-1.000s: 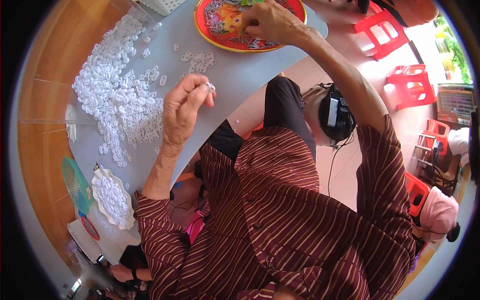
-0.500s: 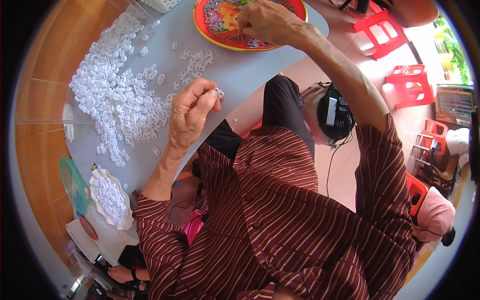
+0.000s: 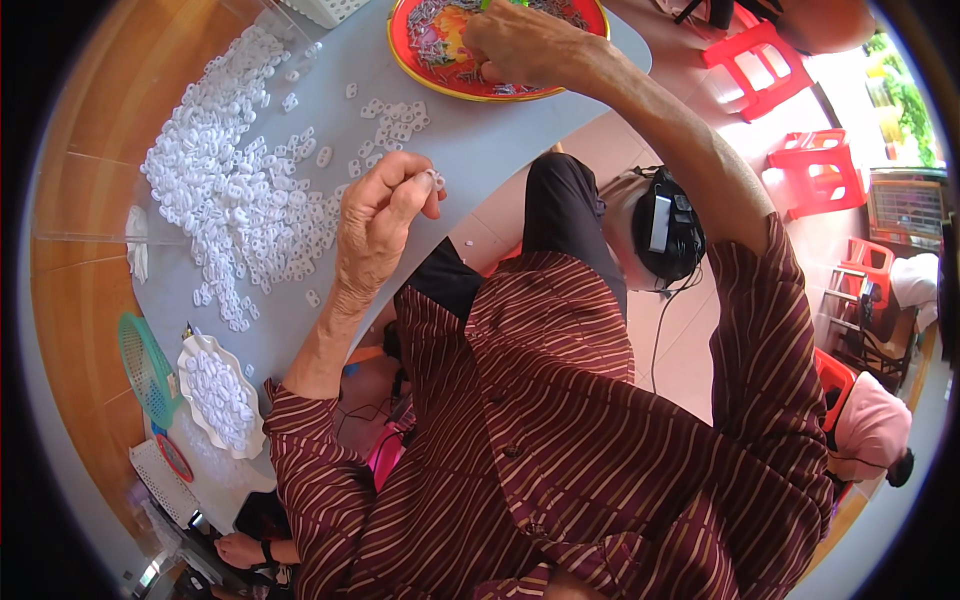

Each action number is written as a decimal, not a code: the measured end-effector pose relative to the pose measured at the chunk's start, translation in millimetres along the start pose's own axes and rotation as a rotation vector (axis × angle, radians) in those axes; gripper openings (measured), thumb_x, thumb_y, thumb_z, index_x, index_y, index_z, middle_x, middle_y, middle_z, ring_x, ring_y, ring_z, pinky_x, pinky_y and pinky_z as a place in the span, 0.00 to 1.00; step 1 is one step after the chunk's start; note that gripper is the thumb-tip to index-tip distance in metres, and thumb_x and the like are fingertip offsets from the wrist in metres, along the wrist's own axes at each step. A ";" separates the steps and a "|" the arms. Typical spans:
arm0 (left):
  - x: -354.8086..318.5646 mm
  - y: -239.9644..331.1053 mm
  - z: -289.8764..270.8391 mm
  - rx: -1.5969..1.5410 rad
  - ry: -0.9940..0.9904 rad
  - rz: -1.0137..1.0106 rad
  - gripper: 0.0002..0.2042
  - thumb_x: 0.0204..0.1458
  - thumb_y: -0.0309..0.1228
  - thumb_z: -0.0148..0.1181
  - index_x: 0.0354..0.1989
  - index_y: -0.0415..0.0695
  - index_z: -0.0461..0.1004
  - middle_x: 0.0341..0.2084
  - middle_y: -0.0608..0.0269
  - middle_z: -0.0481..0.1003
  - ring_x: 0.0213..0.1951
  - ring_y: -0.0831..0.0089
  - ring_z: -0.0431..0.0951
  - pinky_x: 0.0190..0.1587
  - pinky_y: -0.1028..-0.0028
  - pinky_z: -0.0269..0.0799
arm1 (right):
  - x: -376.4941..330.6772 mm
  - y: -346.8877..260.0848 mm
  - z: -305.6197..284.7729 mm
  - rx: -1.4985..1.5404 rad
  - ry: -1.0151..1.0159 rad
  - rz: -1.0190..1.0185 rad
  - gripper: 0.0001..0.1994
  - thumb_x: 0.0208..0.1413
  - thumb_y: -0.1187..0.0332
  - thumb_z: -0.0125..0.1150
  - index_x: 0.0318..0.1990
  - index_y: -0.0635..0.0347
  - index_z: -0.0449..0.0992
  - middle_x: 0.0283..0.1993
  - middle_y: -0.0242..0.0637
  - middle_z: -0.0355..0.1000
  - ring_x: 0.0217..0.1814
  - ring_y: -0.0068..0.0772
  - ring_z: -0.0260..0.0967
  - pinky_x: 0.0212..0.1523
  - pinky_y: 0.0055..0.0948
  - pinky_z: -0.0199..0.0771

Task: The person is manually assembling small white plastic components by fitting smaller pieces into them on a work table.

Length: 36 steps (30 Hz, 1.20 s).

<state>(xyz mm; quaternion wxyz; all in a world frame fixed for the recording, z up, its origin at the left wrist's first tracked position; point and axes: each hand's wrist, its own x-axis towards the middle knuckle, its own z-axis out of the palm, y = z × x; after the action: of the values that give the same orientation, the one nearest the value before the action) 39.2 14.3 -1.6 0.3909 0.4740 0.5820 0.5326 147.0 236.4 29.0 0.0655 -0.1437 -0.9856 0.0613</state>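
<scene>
"Two hands at work. What does each have?"

"The left hand pinches a small white piece between thumb and fingers, above the tabletop near its front edge. The right hand is curled over the red tray, fingers down; I can't tell whether it grips anything."

"Why hold the piece like that?"

"Probably because it's so small: a fingertip pinch leaves its end exposed. The tray likely sits by the right-hand corner to keep its slim metal-coloured pins within reach, contained by the rim."

"And the other white pieces?"

"A big loose pile spreads toward the far edge, with a smaller cluster nearer the tray. A scalloped dish holds more toward the left end, beside a green mesh basket."

"The room?"

"Smooth grey tabletop, pinkish tiled floor, red stools off right, and another person's hand beyond the left end."
</scene>
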 end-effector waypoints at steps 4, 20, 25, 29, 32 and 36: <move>1.9 -2.4 -2.8 -0.129 0.102 0.012 0.08 0.56 0.28 0.49 0.32 0.37 0.72 0.20 0.65 0.71 0.28 0.80 0.71 0.36 0.78 0.67 | 2.4 2.9 -9.1 0.118 0.133 0.000 0.10 0.45 0.71 0.55 0.29 0.72 0.73 0.26 0.52 0.73 0.28 0.46 0.73 0.28 0.39 0.71; 8.9 -9.9 -27.1 0.074 0.206 -0.014 0.10 0.56 0.34 0.51 0.35 0.40 0.73 0.21 0.71 0.71 0.24 0.86 0.64 0.27 0.83 0.61 | -26.0 -91.9 62.7 1.638 0.330 0.199 0.08 0.57 0.70 0.58 0.42 0.61 0.75 0.33 0.27 0.72 0.33 0.16 0.66 0.37 0.19 0.69; 8.8 -9.8 -22.2 0.124 0.240 0.020 0.11 0.57 0.35 0.51 0.37 0.39 0.72 0.20 0.71 0.71 0.24 0.86 0.64 0.26 0.82 0.61 | -25.3 -96.6 62.4 1.637 0.436 0.232 0.09 0.55 0.74 0.59 0.44 0.63 0.75 0.36 0.30 0.75 0.38 0.17 0.70 0.41 0.19 0.72; 8.2 -10.5 -20.9 0.115 0.245 0.054 0.11 0.57 0.35 0.52 0.37 0.38 0.72 0.21 0.70 0.71 0.24 0.85 0.66 0.28 0.82 0.63 | -25.3 -99.1 62.5 1.615 0.440 0.246 0.09 0.55 0.75 0.59 0.44 0.64 0.74 0.36 0.31 0.75 0.39 0.18 0.70 0.43 0.20 0.72; 7.8 -8.4 -18.5 0.116 0.242 0.024 0.10 0.57 0.34 0.52 0.37 0.38 0.72 0.21 0.70 0.72 0.25 0.85 0.67 0.28 0.82 0.64 | -25.4 -99.3 64.6 1.589 0.453 0.242 0.09 0.55 0.75 0.59 0.44 0.64 0.74 0.36 0.31 0.75 0.39 0.18 0.71 0.43 0.20 0.73; 7.7 -9.8 -15.3 0.060 0.279 0.040 0.09 0.57 0.33 0.52 0.37 0.38 0.73 0.21 0.70 0.72 0.25 0.85 0.68 0.28 0.82 0.64 | -25.9 -99.4 65.9 1.588 0.467 0.215 0.09 0.55 0.75 0.59 0.43 0.64 0.74 0.36 0.32 0.75 0.39 0.18 0.71 0.43 0.20 0.73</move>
<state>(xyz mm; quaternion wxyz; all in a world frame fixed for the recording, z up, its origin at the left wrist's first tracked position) 21.3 18.1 -9.0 0.2812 0.4186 0.6367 0.5834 134.7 127.6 -24.8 0.3437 -0.1570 -0.5915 0.7123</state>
